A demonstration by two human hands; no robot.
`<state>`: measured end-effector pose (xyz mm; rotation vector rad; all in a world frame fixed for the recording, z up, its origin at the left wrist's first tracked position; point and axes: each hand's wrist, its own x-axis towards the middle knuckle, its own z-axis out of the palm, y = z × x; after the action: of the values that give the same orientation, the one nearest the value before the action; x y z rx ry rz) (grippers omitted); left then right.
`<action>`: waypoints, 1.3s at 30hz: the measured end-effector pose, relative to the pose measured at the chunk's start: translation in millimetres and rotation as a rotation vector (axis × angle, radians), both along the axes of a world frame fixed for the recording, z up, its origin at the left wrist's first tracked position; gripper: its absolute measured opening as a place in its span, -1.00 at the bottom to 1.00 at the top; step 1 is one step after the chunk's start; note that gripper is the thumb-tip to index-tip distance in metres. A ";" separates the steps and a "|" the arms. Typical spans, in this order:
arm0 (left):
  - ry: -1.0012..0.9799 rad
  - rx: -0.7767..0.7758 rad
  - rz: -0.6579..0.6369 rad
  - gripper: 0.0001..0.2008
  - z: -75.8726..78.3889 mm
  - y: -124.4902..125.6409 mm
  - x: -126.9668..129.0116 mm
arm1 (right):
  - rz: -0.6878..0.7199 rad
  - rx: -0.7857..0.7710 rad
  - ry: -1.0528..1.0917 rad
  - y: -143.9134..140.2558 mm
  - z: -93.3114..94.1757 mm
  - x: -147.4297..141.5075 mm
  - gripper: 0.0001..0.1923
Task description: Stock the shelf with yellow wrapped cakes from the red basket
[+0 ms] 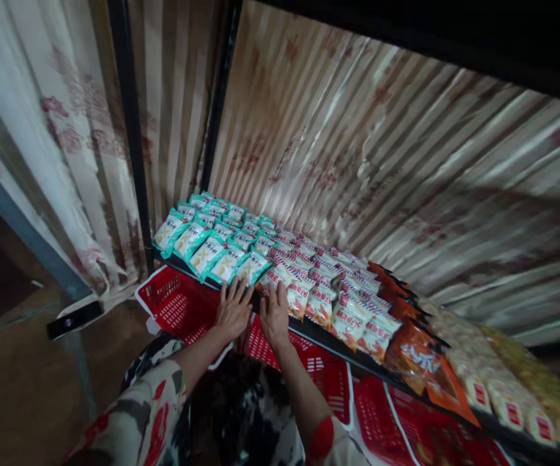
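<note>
Teal-and-white foil snack packets (212, 249) lie in neat rows on the dark metal shelf (319, 333), both the left hand (232, 312) and right hand (275, 317) resting flat, fingers spread, at the front edge beside red-and-white packets (319, 285).

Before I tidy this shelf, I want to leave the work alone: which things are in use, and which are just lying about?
In use:
left hand, at the teal snack packets
right hand, on the red-and-white snack packets
shelf

Lying about:
orange packets
red baskets below
curtain
</note>
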<state>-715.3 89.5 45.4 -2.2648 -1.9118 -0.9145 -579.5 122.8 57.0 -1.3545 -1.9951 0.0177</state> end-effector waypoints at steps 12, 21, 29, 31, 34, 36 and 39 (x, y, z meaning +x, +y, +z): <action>-0.016 0.106 0.018 -0.44 -4.6 -6.3 15.8 | -0.040 -0.016 0.077 -0.1 12.8 4.6 -0.50; 0.082 0.110 -0.004 -0.46 -5.3 -5.5 35.3 | -0.032 -0.132 0.207 12.5 32.9 21.8 -0.46; 0.080 0.093 0.020 -0.44 -9.8 2.8 54.5 | 0.059 -0.204 0.163 24.2 36.4 35.4 -0.46; 0.070 0.100 0.044 -0.43 -11.4 4.6 58.9 | 0.070 -0.234 0.140 25.9 38.3 38.5 -0.46; 0.072 0.123 0.062 -0.42 -14.3 6.3 64.8 | 0.100 -0.255 0.127 29.2 39.8 44.5 -0.44; 0.085 0.131 0.079 -0.41 -15.0 5.6 67.9 | 0.137 -0.239 0.135 31.3 39.3 49.1 -0.44; 0.111 0.112 0.087 -0.36 -10.0 0.3 73.1 | 0.175 -0.197 0.168 31.8 38.6 55.6 -0.47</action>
<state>-642.2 89.8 35.3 -2.1061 -1.8475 -0.8441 -523.8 154.5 95.6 -1.2480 -2.0027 0.4054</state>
